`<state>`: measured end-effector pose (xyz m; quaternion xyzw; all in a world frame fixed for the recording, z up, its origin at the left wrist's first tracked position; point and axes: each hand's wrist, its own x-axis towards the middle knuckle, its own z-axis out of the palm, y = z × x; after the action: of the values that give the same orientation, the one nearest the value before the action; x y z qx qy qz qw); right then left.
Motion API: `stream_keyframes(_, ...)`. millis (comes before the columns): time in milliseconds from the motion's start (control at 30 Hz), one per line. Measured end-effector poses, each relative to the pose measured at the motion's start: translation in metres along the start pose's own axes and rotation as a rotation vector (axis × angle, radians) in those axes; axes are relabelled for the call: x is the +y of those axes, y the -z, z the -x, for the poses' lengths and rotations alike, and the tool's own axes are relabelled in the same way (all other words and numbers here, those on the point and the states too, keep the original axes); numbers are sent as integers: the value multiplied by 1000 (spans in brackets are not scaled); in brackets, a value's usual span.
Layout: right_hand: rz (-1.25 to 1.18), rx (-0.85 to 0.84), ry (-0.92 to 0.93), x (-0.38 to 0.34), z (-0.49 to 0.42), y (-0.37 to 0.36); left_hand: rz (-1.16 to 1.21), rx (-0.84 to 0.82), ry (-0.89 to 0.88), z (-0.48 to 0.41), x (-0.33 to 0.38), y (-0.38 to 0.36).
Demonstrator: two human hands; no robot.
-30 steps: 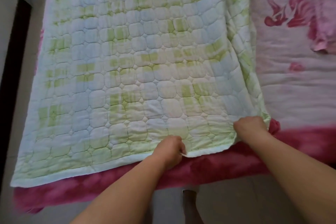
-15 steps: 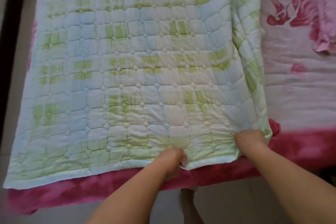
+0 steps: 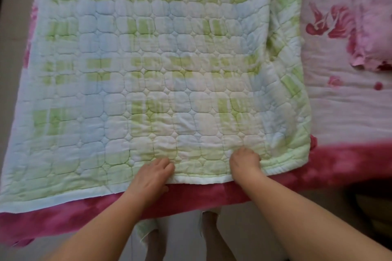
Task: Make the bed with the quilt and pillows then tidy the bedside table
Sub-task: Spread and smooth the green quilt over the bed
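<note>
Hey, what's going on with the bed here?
A person is making the bed. Both hands are at the near edge of the green-and-white quilt: the left hand holds the hem, thumb underneath, and the right hand grips bunched fabric beside it. The quilt lies spread over the pink sheet, its right side a bit rumpled. A pink pillow lies at the far right.

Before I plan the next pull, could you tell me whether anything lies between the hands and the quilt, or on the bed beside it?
Nothing separates them: the left hand and right hand grip the quilt at its near edge. To its right, a pink pillow lies on the bare sheet, apart from the quilt.
</note>
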<state>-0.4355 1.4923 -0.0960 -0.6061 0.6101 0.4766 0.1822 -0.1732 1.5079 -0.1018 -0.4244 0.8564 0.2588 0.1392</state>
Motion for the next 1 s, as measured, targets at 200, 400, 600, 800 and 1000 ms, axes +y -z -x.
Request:
stream_keyframes(200,-42,79,11,3,7,-10,126,-81,90,3,-2,-9)
stream_keyframes(400,3,139,11,-15,27,10,155,-81,69,21,-3,3)
stream_keyframes(600,-345,548,661,-123,55,44,-45,-51,124,75,-63,5)
stream_keyframes(800,-295,496,709,-189,58,48,-14,29,115,96,-97,-8)
stream_keyframes(1000,-302,354,649,-201,57,44,107,-255,193,97,-93,-7)
